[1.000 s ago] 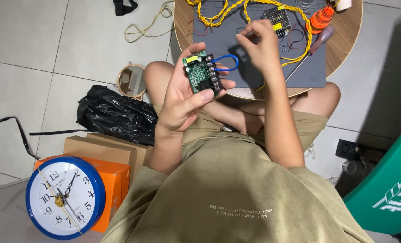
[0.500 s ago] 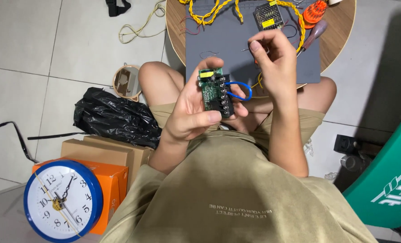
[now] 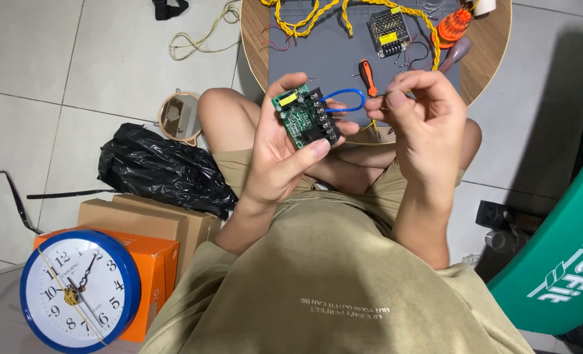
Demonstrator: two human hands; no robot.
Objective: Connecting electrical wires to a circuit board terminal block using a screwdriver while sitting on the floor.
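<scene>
Fingers of the left hand (image 3: 280, 152) wrap a green circuit board (image 3: 304, 118), held above the lap. Just beside it, the right hand (image 3: 417, 124) pinches the end of the board's blue wire loop (image 3: 344, 96).

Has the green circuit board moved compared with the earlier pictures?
Yes. The green circuit board in the left hand has drawn back from the round table edge, toward the body.

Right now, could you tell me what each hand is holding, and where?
Left hand cradles the green circuit board by its edges. Right hand pinches the free end of the blue wire looping from it.
</scene>
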